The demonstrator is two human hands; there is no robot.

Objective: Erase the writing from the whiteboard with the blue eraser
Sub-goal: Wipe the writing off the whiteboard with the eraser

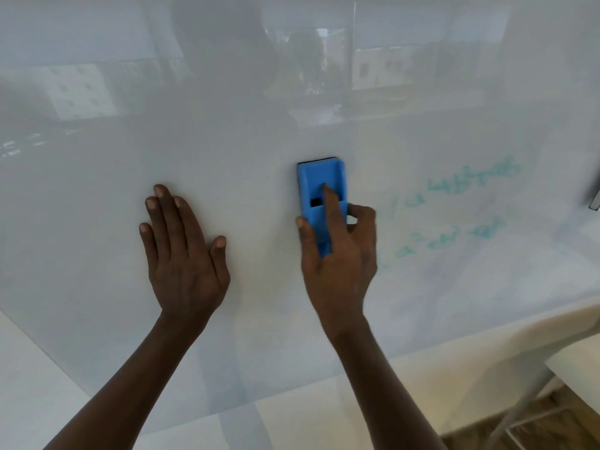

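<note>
Eraser, blue with a dark pad along its top edge, stands upright against the whiteboard, held in the grip of the right hand: thumb on its left side, forefinger laid up its back, the other fingers curled at its right side. Just right of it, smeared teal writing remains on the board in two faint rows. Well to the left, the left hand presses flat on the board, fingers straight and slightly spread.
</note>
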